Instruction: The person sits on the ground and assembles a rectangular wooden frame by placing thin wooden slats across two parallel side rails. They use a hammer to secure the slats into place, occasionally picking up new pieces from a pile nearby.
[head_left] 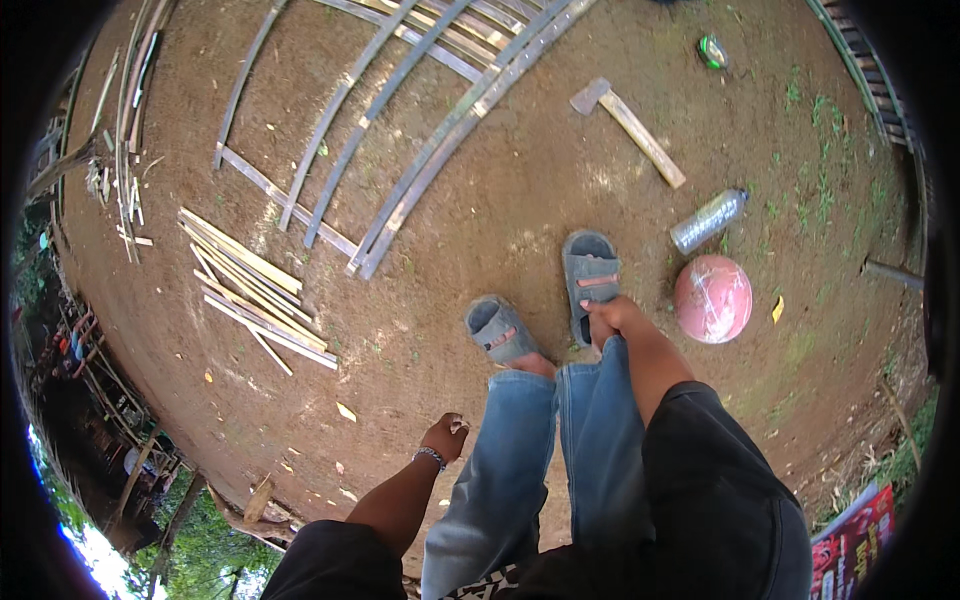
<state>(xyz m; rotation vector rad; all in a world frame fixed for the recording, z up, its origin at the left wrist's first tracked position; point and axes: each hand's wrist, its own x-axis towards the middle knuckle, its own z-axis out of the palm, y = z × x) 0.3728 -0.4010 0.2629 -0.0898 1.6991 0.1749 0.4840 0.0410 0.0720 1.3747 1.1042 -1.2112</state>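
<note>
Grey and worn on the foot, the right sandal (590, 250) is the thing closest to the fingers of the right hand (608, 316). Watching from afar, I see those fingers bunched together by the ankle; I can't tell whether they pinch anything or merely touch. The left hand (445, 437) hangs beside the jeans (505, 430), fingers curled inward; something pale shows among them, too small for me to name, so I can't say whether they are clamped on it.

Just right of the right fingers sits a pink ball (713, 299), with a clear bottle (708, 223) ahead of it. Farther ahead of those fingers lies an axe (643, 137), with neither hand near it.

Well ahead of both hands and to the left, a frame (362, 124) of wooden strips lies on the soil. I'd judge it partly made: long strips meet a crosspiece at the near end, while narrower ones show toward the far end, which runs out of my view. Ahead and left of the left fingers, loose sticks (245, 252) lie apart from it; if they belong there, placing them is left to do. Whether its joints are fastened, I can't make out.
</note>
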